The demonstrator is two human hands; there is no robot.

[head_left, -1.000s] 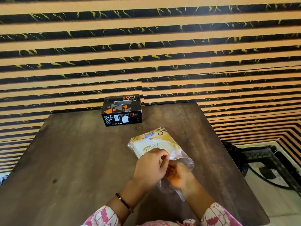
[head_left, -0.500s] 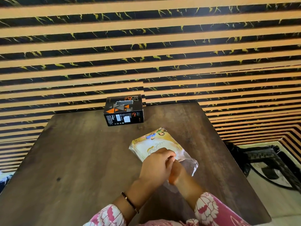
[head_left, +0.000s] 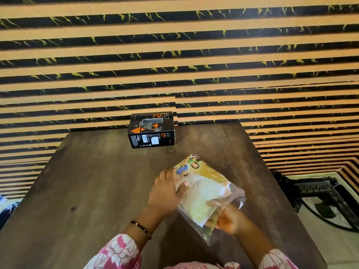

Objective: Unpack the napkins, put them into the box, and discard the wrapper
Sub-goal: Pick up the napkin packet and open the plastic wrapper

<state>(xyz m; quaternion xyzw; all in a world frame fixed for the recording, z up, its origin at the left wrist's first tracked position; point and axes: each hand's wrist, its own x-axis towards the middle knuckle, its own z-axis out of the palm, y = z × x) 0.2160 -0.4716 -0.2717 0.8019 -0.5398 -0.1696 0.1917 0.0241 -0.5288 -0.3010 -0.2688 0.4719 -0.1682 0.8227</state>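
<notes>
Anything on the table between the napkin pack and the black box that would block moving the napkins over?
Nothing visible does. The wood table is bare between the napkin pack, held by the left hand and right hand, and the black box. The napkins themselves are still in the clear wrapper.

A dark wooden table (head_left: 93,181) stands against a black-and-tan striped wall (head_left: 174,55).

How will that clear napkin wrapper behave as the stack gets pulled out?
The wrapper looks thin, glossy and crumpled, so probably floppy and slippery. The left hand pins its far end, the right hand grips the napkins; unpinned, it would likely slide along.
</notes>
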